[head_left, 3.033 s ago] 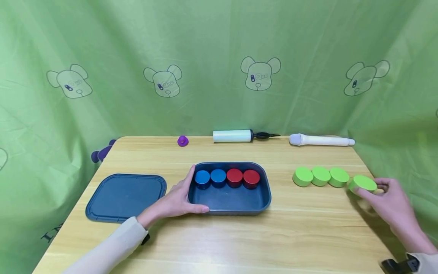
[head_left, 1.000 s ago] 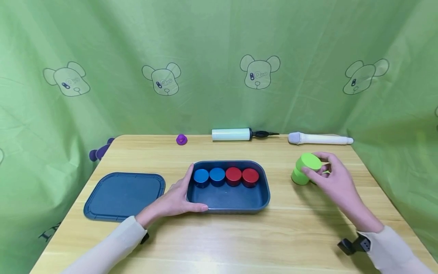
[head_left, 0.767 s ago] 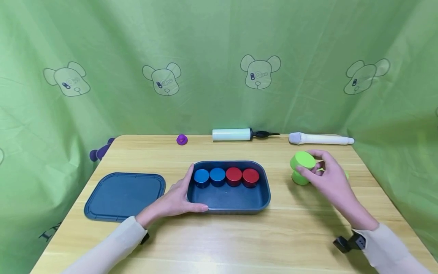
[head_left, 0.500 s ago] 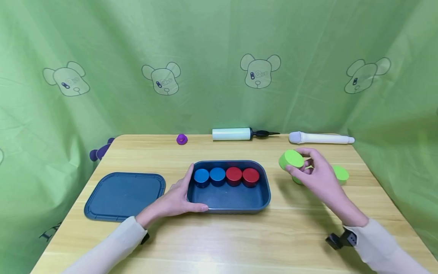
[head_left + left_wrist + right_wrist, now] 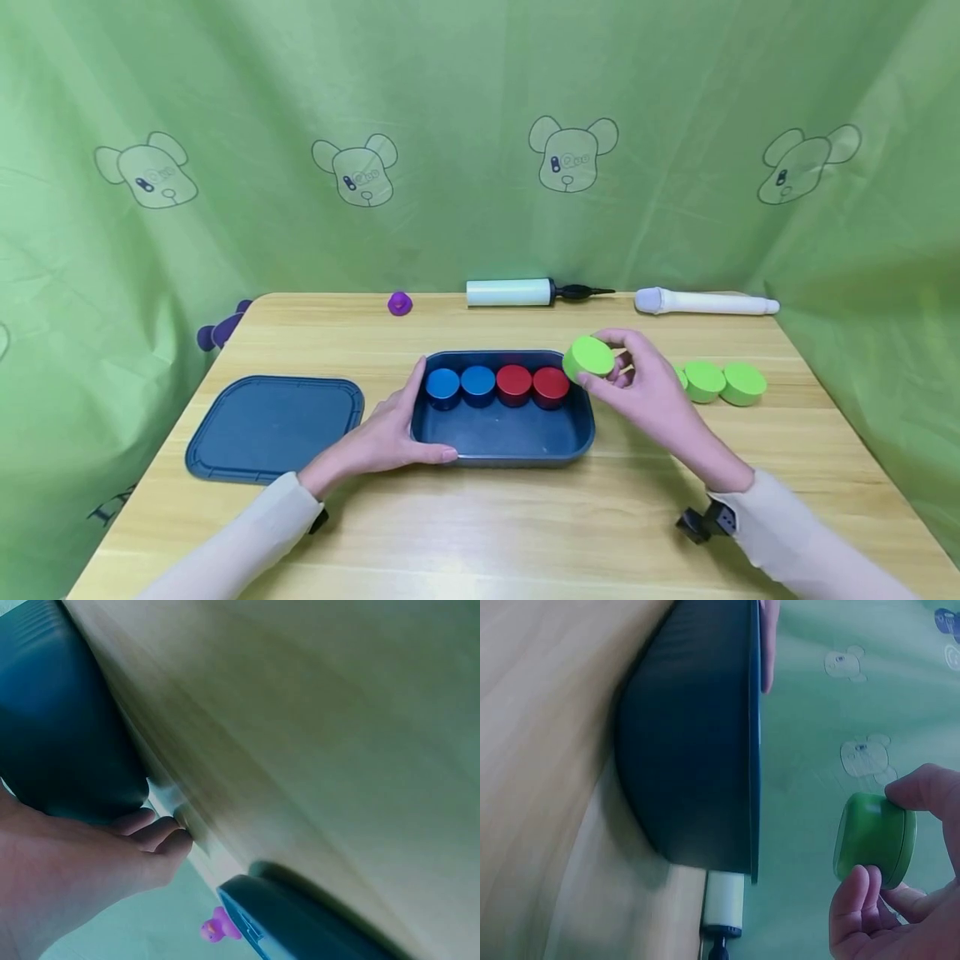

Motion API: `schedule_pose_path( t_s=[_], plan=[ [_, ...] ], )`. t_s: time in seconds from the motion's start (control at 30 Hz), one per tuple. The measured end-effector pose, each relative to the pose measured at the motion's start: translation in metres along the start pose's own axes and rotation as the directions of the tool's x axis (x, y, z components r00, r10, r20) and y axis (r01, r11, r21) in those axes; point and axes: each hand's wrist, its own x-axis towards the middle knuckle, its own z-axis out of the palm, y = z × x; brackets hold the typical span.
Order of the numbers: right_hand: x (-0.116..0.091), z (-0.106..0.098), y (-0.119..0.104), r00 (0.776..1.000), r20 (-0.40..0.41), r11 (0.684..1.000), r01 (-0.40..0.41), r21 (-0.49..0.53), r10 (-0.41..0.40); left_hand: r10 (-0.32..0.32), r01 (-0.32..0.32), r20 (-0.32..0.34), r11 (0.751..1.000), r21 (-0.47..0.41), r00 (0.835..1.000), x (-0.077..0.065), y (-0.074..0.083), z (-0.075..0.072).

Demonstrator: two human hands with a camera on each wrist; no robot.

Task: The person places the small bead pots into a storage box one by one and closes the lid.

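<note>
A dark blue rectangular box (image 5: 502, 461) stands mid-table, with two blue round tins (image 5: 461, 383) and two red round tins (image 5: 532, 383) lined up along its back wall. My left hand (image 5: 378, 437) holds the box by its left end, thumb along the front rim; in the left wrist view its fingers (image 5: 161, 836) lie against the box's outer wall. Between thumb and fingers, my right hand (image 5: 648, 387) pinches a green round tin (image 5: 588, 357), raised over the box's back right corner. The right wrist view shows a lid seam around this green tin (image 5: 874, 836).
Several green tins (image 5: 705, 381) sit in a row to the right, one partly behind my right hand. A flat blue lid (image 5: 273, 429) lies left of the box. Along the back edge are a purple knob-like piece (image 5: 400, 303), a hand pump (image 5: 510, 292) and a white microphone-shaped stick (image 5: 708, 302).
My right hand has picked up the rightmost green tin and carried it left, past the other green tins, to the box's right end. My left hand has stayed on the box.
</note>
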Motion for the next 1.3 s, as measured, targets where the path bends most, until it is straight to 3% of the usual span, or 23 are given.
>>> schedule_pose_path(
  t_s=[0.57, 0.77, 1.3],
  plan=[
    [0.009, 0.041, -0.014, 0.992, 0.118, 0.998, 0.055, -0.007, -0.054, -0.021, 0.021, 0.007, 1.0, 0.014, 1.0, 0.001, 0.0, 0.0],
    [0.013, 0.054, -0.017, 0.978, 0.173, 0.993, 0.119, 0.004, -0.118, -0.009, 0.009, 0.013, 1.0, -0.001, 1.0, 0.001, 0.001, -0.001],
    [0.021, 0.087, -0.029, 0.937, 0.322, 0.99, 0.142, -0.002, -0.134, 0.005, -0.005, 0.014, 1.0, 0.019, 1.0, 0.001, 0.002, 0.0]
  ],
)
